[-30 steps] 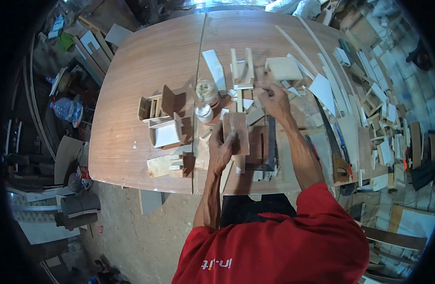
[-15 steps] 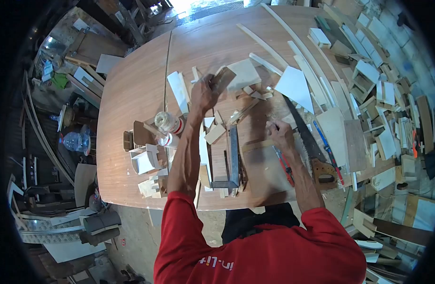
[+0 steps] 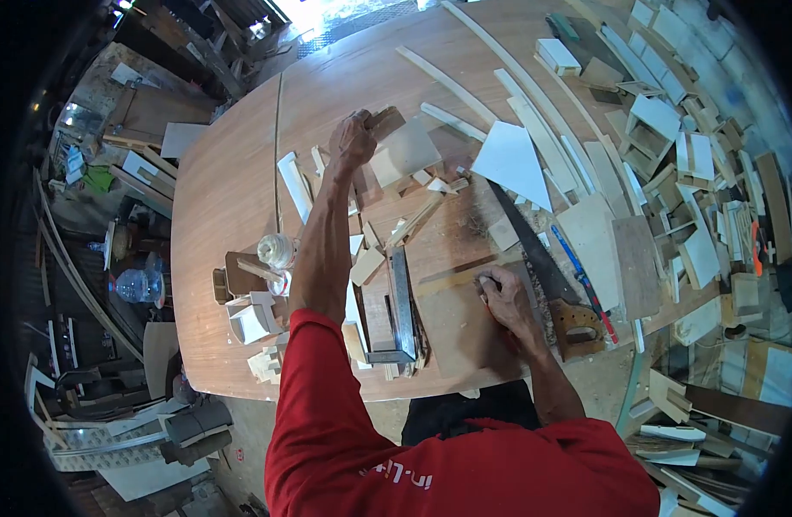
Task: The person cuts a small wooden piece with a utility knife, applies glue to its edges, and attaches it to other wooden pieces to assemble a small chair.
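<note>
The left hand is curled round a dark wooden block, fingers wrapped about one end; the rest sticks out towards 2 o'clock. The block's long axis runs roughly from 8 to 2 o'clock. Just off it, at about 5 o'clock, sits a pale flat-topped wooden piece on the bench; whether the two touch I cannot tell. This piece lies close by the left hand, at about 3 o'clock from it. From the right hand it lies well apart, towards 11 o'clock, so the left is clearly the nearer. The right hand is half curled over a thin brown board; whether it grips anything I cannot tell. From there, the saw has its blade at 1 o'clock, the metal square lying at 9.
</note>
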`<state>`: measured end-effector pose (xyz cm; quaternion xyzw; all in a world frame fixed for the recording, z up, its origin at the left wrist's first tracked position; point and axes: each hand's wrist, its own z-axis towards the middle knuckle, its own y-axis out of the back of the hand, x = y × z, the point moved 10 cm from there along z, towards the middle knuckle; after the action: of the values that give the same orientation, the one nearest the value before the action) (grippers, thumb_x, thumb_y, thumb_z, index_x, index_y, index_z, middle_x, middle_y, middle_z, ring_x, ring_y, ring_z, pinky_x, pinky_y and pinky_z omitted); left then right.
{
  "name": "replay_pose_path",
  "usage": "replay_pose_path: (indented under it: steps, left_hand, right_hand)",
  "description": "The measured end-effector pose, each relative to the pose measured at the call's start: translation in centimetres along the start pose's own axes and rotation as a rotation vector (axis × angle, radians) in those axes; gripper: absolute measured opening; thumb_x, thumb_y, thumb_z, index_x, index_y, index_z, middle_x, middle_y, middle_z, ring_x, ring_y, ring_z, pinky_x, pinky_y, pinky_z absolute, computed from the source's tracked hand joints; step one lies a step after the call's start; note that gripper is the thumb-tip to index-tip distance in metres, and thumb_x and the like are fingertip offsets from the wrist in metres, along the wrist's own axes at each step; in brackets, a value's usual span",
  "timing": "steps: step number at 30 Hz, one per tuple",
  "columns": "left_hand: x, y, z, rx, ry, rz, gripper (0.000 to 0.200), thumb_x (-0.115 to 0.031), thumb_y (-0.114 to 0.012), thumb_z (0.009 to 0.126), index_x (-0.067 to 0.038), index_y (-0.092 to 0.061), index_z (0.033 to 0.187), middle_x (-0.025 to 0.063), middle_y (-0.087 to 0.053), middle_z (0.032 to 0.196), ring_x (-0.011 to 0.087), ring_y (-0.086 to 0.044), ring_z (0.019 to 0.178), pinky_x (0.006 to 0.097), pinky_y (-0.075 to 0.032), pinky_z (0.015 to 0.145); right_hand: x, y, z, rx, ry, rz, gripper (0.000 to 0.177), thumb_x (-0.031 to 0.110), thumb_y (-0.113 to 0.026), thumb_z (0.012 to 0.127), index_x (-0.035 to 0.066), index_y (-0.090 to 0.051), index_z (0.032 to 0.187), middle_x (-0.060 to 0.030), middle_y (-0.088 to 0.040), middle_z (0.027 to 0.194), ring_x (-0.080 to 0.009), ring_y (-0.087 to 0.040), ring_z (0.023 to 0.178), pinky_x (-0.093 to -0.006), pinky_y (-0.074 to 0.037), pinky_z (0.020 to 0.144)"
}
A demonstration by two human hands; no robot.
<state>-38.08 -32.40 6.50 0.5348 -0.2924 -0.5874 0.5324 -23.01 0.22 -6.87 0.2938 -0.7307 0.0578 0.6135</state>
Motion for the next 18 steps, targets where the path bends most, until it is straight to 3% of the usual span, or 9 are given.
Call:
replay_pose_path:
  steps: [6,12,14,16,18]
  left_hand:
    - [0.5,-2.0,1.7,0.034,-0.069,0.005,0.022,-0.008,-0.053,0.069,-0.005,-0.061,0.090,0.0188,-0.063,0.088,0.0388,-0.060,0.088,0.0447,-0.047,0.075]
    - [0.6,-0.7,2.0,0.039,0.061,0.006,0.027,-0.012,-0.060,0.074,-0.005,-0.062,0.099,0.0169,-0.066,0.086,0.0380,-0.063,0.083,0.0438,-0.048,0.072]
    - [1.8,0.1,1.3,-0.009,0.215,-0.249,0.024,-0.011,-0.064,0.078,-0.004,-0.063,0.101,0.0202,-0.066,0.084,0.0316,-0.065,0.077,0.0397,-0.049,0.068]
    - [1.4,1.2,0.6,0.005,0.238,-0.280,0.029,-0.013,-0.065,0.079,-0.002,-0.062,0.106,0.0173,-0.066,0.082,0.0263,-0.064,0.076,0.0373,-0.049,0.067]
    - [2.6,1.4,0.3,0.021,0.266,-0.310,0.034,-0.015,-0.066,0.081,-0.001,-0.061,0.111,0.0144,-0.066,0.081,0.0210,-0.064,0.076,0.0350,-0.049,0.065]
  right_hand:
    - [-0.1,2.3,-0.6,-0.065,-0.022,-0.022,0.021,0.014,-0.051,0.090,0.000,-0.065,0.098,-0.0132,-0.067,0.079,-0.0234,-0.066,0.073,-0.0331,-0.051,0.068]
    - [-0.5,3.2,0.4,-0.078,0.002,-0.033,0.022,0.012,-0.050,0.090,-0.002,-0.064,0.099,-0.0143,-0.067,0.080,-0.0249,-0.065,0.074,-0.0342,-0.051,0.070]
    - [-0.5,3.0,0.9,-0.070,0.025,-0.010,0.022,0.012,-0.050,0.090,-0.002,-0.063,0.099,-0.0141,-0.067,0.079,-0.0245,-0.065,0.073,-0.0343,-0.051,0.069]
    - [0.0,2.5,1.4,-0.052,0.009,-0.038,0.020,0.010,-0.051,0.090,-0.001,-0.064,0.100,-0.0077,-0.066,0.075,-0.0153,-0.062,0.069,-0.0292,-0.050,0.065]
    - [0.8,2.1,1.6,-0.024,0.023,-0.049,0.020,0.010,-0.050,0.090,-0.002,-0.063,0.100,-0.0098,-0.066,0.074,-0.0190,-0.063,0.069,-0.0314,-0.050,0.066]
